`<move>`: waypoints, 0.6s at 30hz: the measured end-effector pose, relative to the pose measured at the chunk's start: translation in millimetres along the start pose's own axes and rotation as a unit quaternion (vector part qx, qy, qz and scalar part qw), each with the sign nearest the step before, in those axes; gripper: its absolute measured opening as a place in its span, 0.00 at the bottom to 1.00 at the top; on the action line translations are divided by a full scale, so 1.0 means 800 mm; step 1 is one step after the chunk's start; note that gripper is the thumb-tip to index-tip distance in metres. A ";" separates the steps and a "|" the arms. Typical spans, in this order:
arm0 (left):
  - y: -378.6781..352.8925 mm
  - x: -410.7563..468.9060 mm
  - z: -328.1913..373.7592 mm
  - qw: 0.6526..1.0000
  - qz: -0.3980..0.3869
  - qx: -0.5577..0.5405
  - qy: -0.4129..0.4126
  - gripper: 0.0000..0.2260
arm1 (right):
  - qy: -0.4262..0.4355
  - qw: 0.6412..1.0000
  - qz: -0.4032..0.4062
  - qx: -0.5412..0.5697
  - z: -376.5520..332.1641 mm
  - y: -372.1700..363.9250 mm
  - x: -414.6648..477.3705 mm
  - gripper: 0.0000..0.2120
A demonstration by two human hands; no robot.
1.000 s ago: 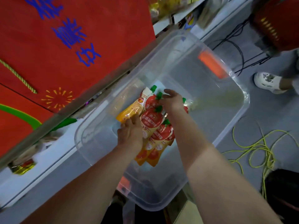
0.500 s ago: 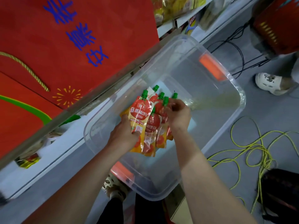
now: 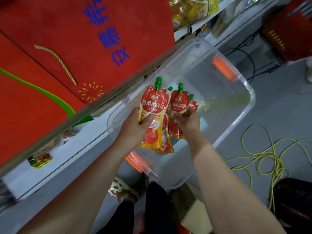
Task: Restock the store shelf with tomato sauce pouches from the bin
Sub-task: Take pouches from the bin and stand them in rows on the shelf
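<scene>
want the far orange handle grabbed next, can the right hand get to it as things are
Probably not yet. The right hand is full, gripping pouches upright over the clear bin. The way to the far orange handle looks open, with nothing between, but the hand would need to let go first.

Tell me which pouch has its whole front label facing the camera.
The leftmost tomato sauce pouch, pinched in the left hand. It sits in front, its cap highest; the pouches in the right hand are partly covered behind it.

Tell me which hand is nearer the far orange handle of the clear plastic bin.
Right. The right hand sits closer to the far orange handle; the left hand is farther, toward the shelf.
</scene>
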State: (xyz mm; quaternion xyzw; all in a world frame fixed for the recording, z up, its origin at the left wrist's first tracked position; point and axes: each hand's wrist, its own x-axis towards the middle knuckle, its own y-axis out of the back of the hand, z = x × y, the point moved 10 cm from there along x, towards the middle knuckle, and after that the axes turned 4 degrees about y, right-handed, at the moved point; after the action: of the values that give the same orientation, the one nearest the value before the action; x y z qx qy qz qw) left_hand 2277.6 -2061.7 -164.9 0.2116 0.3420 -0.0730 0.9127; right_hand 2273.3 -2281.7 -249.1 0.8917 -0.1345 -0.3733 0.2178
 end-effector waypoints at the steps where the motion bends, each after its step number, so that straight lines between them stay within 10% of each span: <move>1: 0.006 -0.009 0.006 1.000 0.001 -0.012 -0.010 0.15 | 0.017 0.999 0.002 0.030 -0.012 0.008 -0.009 0.15; 18: 0.253 -0.293 0.088 0.955 0.084 -0.243 -0.149 0.05 | 0.307 0.932 -0.095 0.170 -0.298 0.048 -0.388 0.19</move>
State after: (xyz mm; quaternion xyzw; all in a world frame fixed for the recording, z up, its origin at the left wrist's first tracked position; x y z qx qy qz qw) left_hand 2198.6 -1912.6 104.3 -0.0022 0.1908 0.0582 0.9799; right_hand 2230.3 -2121.0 107.6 0.9950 -0.0367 -0.0724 0.0574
